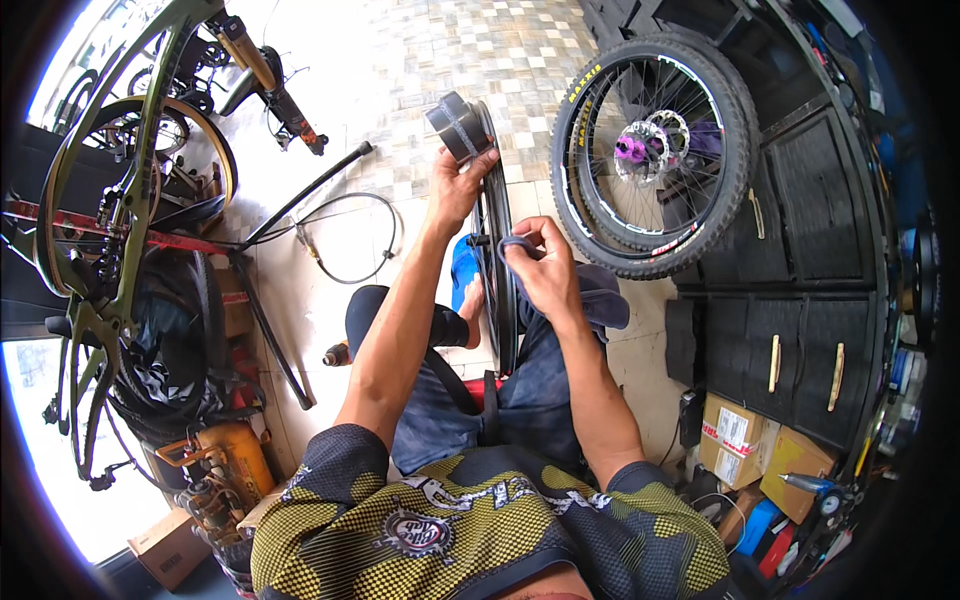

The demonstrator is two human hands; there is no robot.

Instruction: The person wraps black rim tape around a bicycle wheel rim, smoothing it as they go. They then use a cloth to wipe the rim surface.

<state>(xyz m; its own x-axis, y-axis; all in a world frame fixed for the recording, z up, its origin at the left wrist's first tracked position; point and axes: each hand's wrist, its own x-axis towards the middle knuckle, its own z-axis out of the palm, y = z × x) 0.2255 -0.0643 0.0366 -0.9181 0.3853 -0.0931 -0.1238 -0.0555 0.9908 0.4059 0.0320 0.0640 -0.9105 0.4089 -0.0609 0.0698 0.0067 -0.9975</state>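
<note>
Edge-on between my knees stands a bicycle wheel rim, with a dark hub at its middle. My left hand is closed on a wide roll of dark tape beside the rim's far end, its fingertips against the rim. My right hand is closed on a bunched grey cloth at the rim's right side, near the hub. A larger dark grey cloth lies over my right knee.
Two wheels with knobbly tyres lean by black cabinets on the right. A green bike frame hangs at the left, above a black stand leg. A looped cable lies on the tiled floor; cardboard boxes sit lower right.
</note>
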